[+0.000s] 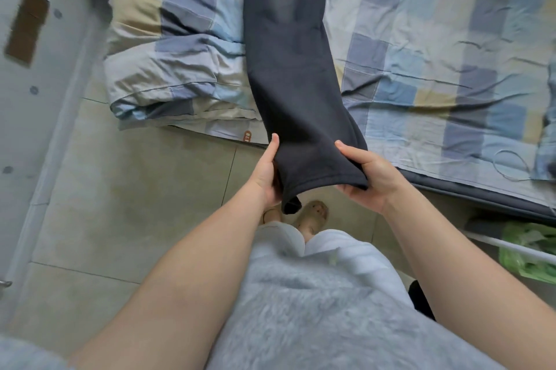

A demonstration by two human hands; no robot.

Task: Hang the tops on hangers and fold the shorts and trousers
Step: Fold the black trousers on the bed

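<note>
Right of dark trousers [288, 68], green bag [535, 238] under rail [511, 247]

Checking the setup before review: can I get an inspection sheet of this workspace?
Surface: bed, wrinkled checked sheet.
Job's things: dark trousers, stretched off the bed's edge.
Clutter: folded quilt beside trousers; green bag low at right.
Grippers: left hand and right hand each grip the trousers' leg ends.
Cables: thin looped cord on sheet.
Surroundings: tiled floor; grey panel with brown tape.
</note>
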